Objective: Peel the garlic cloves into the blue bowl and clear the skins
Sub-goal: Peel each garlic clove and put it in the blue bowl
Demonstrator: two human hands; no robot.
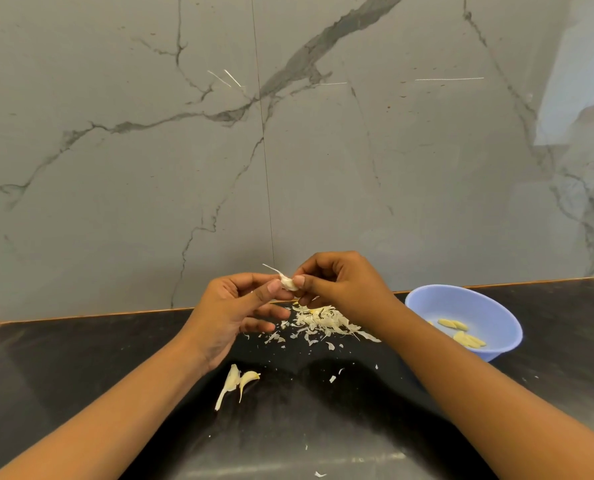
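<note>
Fingers (274, 285) of the left hand (229, 306) pinch a small white papery-skinned garlic clove (287, 281) between thumb and forefinger, the lower fingers loosely extended. The clove is held in the air above the dark polished stone counter (81, 358). The right hand (340, 280) pinches the same clove from the other side, its other fingers curled in. A thin stem tip sticks up from the clove; peeling looks just begun.

Below the left wrist, two unpeeled cream cloves (240, 379) lie on the counter. Under the hands sits a heap of white papery skins (323, 320). At right stands a round pale blue plastic bowl (461, 299) holding several peeled yellowish cloves (461, 332).

The next move is probably to strip the skin, then carry the clove right to the bowl. The skins are not yet cleared.
</note>
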